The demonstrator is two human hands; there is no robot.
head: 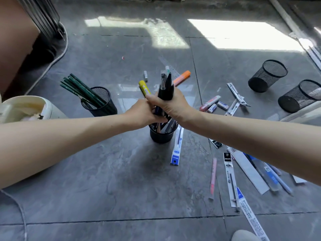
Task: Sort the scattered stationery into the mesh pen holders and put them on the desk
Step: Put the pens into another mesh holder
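A black mesh pen holder [161, 136] stands on the grey floor at centre. My right hand [171, 106] is shut on a bundle of black pens [165, 87] whose lower ends reach into that holder. My left hand [143, 113] grips the same bundle from the left, just above the rim. A yellow marker [144, 87] and an orange highlighter [182, 77] show behind the hands; whether they are held or lying on the floor is unclear. A second holder [102, 103] to the left is full of green pencils [81, 91].
Two empty mesh holders lie at the right, one tilted [266, 75], one on its side [298, 96]. Erasers [223, 105], packaged refills [230, 178], a pink pen [213, 174] and a blue refill pack [177, 148] are scattered on the floor. A cream bin [26, 108] is at left.
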